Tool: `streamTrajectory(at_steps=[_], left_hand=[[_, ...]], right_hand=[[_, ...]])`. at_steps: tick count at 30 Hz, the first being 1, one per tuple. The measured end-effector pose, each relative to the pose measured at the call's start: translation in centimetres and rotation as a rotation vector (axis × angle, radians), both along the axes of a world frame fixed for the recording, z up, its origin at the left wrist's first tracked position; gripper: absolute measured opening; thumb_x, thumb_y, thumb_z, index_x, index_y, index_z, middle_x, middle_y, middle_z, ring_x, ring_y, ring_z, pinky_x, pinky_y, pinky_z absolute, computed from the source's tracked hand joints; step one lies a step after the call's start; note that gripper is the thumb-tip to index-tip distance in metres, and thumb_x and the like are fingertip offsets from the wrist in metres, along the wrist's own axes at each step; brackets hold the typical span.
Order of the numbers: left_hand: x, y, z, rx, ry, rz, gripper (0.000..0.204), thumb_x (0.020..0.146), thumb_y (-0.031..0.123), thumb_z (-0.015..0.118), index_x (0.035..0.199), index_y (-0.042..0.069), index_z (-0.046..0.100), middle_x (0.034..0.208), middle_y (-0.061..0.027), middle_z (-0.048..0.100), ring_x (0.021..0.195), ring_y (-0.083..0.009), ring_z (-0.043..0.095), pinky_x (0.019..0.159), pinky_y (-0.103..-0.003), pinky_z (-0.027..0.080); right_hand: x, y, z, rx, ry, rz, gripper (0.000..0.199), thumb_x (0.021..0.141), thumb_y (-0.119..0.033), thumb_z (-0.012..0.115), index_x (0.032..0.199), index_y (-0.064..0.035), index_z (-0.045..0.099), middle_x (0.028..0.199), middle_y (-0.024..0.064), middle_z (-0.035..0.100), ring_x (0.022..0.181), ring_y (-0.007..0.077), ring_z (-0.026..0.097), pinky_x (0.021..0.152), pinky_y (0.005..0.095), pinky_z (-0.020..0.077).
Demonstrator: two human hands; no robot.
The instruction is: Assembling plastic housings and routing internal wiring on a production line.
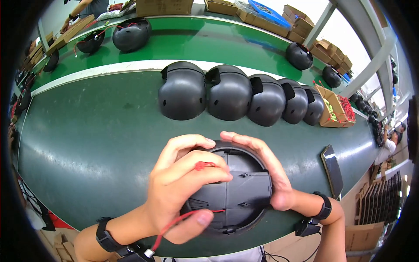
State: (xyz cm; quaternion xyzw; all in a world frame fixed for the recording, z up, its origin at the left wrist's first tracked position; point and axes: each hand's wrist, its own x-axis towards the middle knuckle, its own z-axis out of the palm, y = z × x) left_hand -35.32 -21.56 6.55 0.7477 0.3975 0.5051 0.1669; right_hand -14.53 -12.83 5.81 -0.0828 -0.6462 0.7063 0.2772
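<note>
A round black plastic shell [249, 188] lies hollow side up at the table's near edge, a flat black bar crossing its opening. Across the shell's left side reaches my left hand [181, 183], its fingers bent over the rim and bar and its thumb low. A red wire [168, 227] runs from the bar past that thumb to a white connector [149, 253]. Some red strand [205, 165] also shows between the left fingers. My right hand [266, 168] is wrapped round the shell's right rim, fingertips at the far edge. The shell's underside is hidden.
Several black domed shells [182, 94] stand in a row along the table's far side. To their right is a cardboard box [334, 120] with red wires. A phone [332, 170] lies at right. Beyond, a green conveyor belt [187, 37] carries more shells, with cartons [163, 6] behind.
</note>
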Motion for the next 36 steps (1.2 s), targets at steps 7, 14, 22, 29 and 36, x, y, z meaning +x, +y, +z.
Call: streamTrajectory(at_steps=[7, 14, 22, 29, 36], left_hand=[[-0.7, 0.7, -0.4, 0.183, -0.073, -0.008, 0.058, 0.066, 0.032, 0.064, 0.114, 0.000, 0.058, 0.107, -0.0149, 0.064, 0.097, -0.0359, 0.057, 0.091, -0.049, 0.044], [-1.2, 1.0, -0.9, 0.259, -0.040, -0.023, 0.059, 0.070, 0.032, 0.065, 0.119, 0.001, 0.050, 0.113, -0.0222, 0.056, 0.098, -0.0374, 0.053, 0.090, -0.049, 0.043], [-1.6, 3.0, -3.5, 0.283, -0.441, -0.068, 0.075, 0.080, 0.051, 0.061, 0.130, 0.012, 0.022, 0.126, -0.0222, 0.032, 0.113, -0.0327, 0.044, 0.095, -0.047, 0.040], [-1.0, 1.8, -3.9, -0.264, -0.945, -0.060, 0.048, 0.095, 0.047, 0.030, 0.128, 0.012, 0.026, 0.117, -0.0138, 0.046, 0.110, -0.0259, 0.049, 0.099, -0.043, 0.037], [-1.3, 2.5, -3.9, -0.352, -1.141, -0.115, 0.040, 0.100, 0.042, 0.029, 0.120, 0.010, 0.042, 0.111, -0.0103, 0.051, 0.110, -0.0217, 0.050, 0.097, -0.037, 0.040]], right_hand=[[-1.9, 0.4, -0.1, 0.846, 0.108, -0.262, 0.069, 0.084, -0.045, 0.049, 0.125, 0.0107, 0.050, 0.129, 0.0340, 0.048, 0.121, 0.0452, 0.049, 0.102, 0.0491, 0.0371], [-2.6, 1.1, -0.1, 0.925, 0.164, -0.340, 0.071, 0.086, -0.052, 0.041, 0.120, 0.0078, 0.056, 0.125, 0.0358, 0.050, 0.116, 0.0482, 0.052, 0.097, 0.0539, 0.0405], [-3.1, 1.5, 5.7, 1.074, -0.159, 0.039, 0.084, 0.057, -0.042, 0.084, 0.130, -0.0109, 0.054, 0.142, 0.0204, 0.040, 0.130, 0.0462, 0.036, 0.104, 0.0562, 0.0321], [-6.2, -0.6, 10.8, 1.486, -0.797, 0.382, 0.113, 0.044, -0.015, 0.089, 0.142, -0.0299, 0.034, 0.149, 0.0095, 0.023, 0.131, 0.0440, 0.030, 0.091, 0.0558, 0.0467], [-6.9, 2.3, 10.9, 1.103, -0.618, 0.430, 0.106, 0.044, -0.017, 0.086, 0.138, -0.0190, 0.039, 0.144, 0.0130, 0.028, 0.126, 0.0372, 0.037, 0.091, 0.0477, 0.0485]])
